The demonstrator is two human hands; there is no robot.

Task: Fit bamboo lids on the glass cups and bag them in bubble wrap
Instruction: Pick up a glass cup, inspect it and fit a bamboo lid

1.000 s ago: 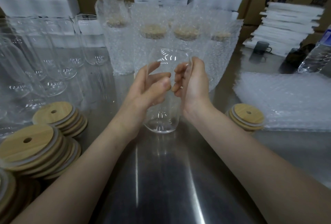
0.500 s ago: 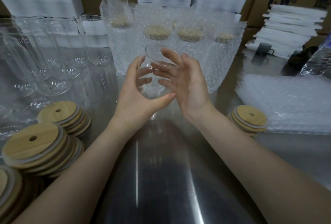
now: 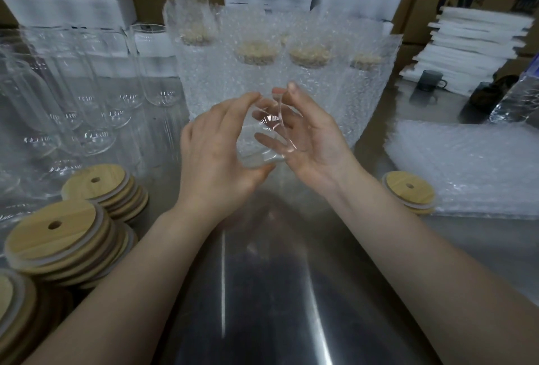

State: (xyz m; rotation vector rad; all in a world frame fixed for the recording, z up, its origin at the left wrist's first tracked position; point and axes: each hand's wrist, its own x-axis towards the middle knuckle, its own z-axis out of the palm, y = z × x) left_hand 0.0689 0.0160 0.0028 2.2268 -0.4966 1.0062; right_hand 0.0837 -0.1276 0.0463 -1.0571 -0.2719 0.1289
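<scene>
A clear glass cup (image 3: pixel 264 134) is held above the steel table (image 3: pixel 262 291), tilted over between both hands. My left hand (image 3: pixel 215 151) grips it from the left, thumb under its lower edge. My right hand (image 3: pixel 309 137) cups it from the right with fingers spread behind the glass. Bamboo lids with straw holes are stacked at the left (image 3: pixel 67 236) and a small stack of them (image 3: pixel 409 191) lies at the right. Bare glass cups (image 3: pixel 87 96) stand at the back left. Bagged, lidded cups in bubble wrap (image 3: pixel 280 73) stand behind my hands.
A pile of flat bubble wrap bags (image 3: pixel 466 166) lies at the right. White foam sheets (image 3: pixel 472 43) and cardboard boxes line the back. A dark mug (image 3: pixel 431 80) and a plastic bottle (image 3: pixel 516 99) sit at the far right.
The cup has been lifted off the table and turned from upright to tilted. Both hands rose with it and shifted their hold around it.
</scene>
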